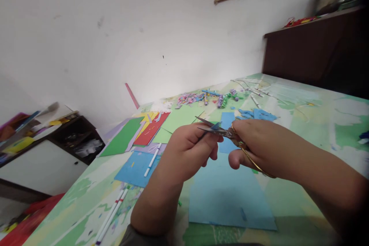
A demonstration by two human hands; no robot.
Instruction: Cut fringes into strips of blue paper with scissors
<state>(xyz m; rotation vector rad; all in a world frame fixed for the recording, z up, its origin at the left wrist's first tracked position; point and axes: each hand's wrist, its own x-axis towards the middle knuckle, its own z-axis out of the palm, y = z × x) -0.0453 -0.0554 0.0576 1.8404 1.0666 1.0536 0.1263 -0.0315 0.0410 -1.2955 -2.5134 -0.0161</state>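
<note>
My right hand (263,142) is wrapped round a pair of scissors (229,133) with gold handles and dark metal blades. The blades point left and stand apart, reaching over the fingers of my left hand (188,148). Pinched in that left hand is a small piece of blue paper (216,126), which lies between the blades; most of it is hidden by the fingers. Below both hands a light blue paper sheet (227,196) lies flat on the table. A thin dark blue scrap (243,214) rests on the sheet near its front edge.
Green (121,140), red (152,128) and blue sheets (129,167) lie to the left. White markers (111,215) are on the patterned tablecloth (72,207). Farther back are paper scraps (188,100) and curled paper pieces (220,101). A low cabinet (49,165) stands left; a dark cabinet (311,50) stands right.
</note>
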